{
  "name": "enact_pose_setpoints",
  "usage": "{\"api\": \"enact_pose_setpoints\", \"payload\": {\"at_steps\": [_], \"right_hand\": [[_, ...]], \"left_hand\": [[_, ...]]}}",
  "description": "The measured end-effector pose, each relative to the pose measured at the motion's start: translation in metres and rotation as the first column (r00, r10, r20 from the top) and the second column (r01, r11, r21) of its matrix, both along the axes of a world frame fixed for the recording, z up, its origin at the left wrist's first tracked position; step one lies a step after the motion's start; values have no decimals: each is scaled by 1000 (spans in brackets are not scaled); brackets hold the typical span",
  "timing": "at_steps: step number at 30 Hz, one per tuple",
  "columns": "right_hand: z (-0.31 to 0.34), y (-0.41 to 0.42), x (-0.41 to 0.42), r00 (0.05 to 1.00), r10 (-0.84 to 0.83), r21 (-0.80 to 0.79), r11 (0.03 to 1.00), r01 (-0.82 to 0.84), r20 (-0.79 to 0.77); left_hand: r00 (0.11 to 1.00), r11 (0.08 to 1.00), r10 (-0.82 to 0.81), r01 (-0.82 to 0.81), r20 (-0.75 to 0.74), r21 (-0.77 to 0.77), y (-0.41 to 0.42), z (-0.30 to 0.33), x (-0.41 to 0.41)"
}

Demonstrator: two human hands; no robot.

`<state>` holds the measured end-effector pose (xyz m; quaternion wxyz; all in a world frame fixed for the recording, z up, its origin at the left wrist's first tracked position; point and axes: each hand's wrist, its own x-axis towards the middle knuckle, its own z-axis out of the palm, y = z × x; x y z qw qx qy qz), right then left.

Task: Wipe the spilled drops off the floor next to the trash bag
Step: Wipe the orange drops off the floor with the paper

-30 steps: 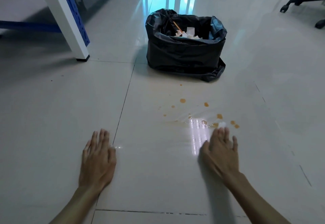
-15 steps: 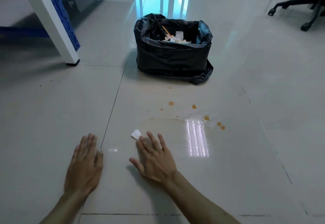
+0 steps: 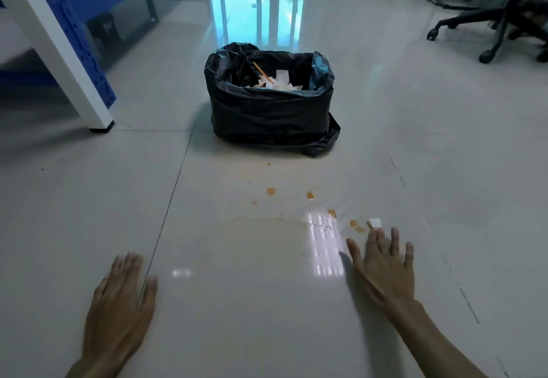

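Orange-brown drops (image 3: 270, 191) dot the pale floor tiles in front of a black trash bag (image 3: 271, 110) filled with paper scraps. A faint brownish smear (image 3: 267, 220) arcs across the tile below the drops. My right hand (image 3: 384, 265) lies flat on the floor with fingers spread, pressing a small white tissue (image 3: 374, 223) that pokes out past my fingertips, right beside the rightmost drops (image 3: 355, 225). My left hand (image 3: 121, 303) rests palm down on the floor to the left, holding nothing.
A white and blue rack leg (image 3: 74, 60) stands at the left, behind the left hand. A black office chair base (image 3: 489, 30) on castors sits at the far right. A bright window reflection (image 3: 258, 9) lies on the floor behind the bag.
My right hand has swept with the tissue from the left-middle of the tile back to the right, next to the rightmost drops. The left hand stays planted.
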<state>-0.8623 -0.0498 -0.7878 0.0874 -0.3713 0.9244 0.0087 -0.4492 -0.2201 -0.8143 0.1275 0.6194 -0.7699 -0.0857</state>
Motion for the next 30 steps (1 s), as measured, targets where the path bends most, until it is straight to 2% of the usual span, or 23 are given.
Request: {"api": "enact_pose_setpoints", "payload": {"at_steps": [2, 5, 8, 11, 13, 16, 18, 21, 24, 26, 28, 30], "right_hand": [[-1, -20, 3, 998, -34, -50, 998, 37, 50], [-2, -55, 26, 997, 26, -117, 993, -17, 78], [-3, -103, 61, 985, 137, -173, 978, -117, 107], [-10, -146, 112, 961, 259, -249, 941, -228, 100], [-15, -167, 154, 922, 373, -313, 892, -326, 103], [-18, -178, 217, 816, 567, -329, 797, -507, 115], [-20, -172, 237, 793, 605, -335, 764, -551, 75], [-29, -145, 221, 818, 574, -361, 754, -549, -45], [-31, -114, 169, 880, 460, -341, 814, -471, -117], [-26, -92, 119, 939, 324, -260, 902, -344, -115], [-19, -65, 71, 980, 184, -107, 976, -192, -82], [-13, -39, 42, 991, 81, 3, 997, -81, -104]], "left_hand": [[1000, 1000, -24, 24, -13, 3, -7, 2, -10], [988, 988, -155, 155, 14, -16, -16, 1, -33], [992, 992, -127, 127, -19, 11, -26, -8, -50], [993, 992, -119, 119, -5, -29, -29, -14, -52], [992, 991, -128, 127, -19, -32, -32, -15, -50], [987, 988, -156, 155, -24, -19, -36, -18, -46], [982, 982, -190, 190, -16, -15, -37, -18, -44], [986, 986, -165, 165, -22, 0, -34, -16, -44], [991, 992, -127, 128, -47, 18, -31, -13, -47], [991, 992, -126, 127, -51, 12, -30, -12, -48], [991, 992, -123, 124, -57, 10, -28, -10, -49], [992, 994, -110, 111, -66, 16, -26, -7, -51]]}}
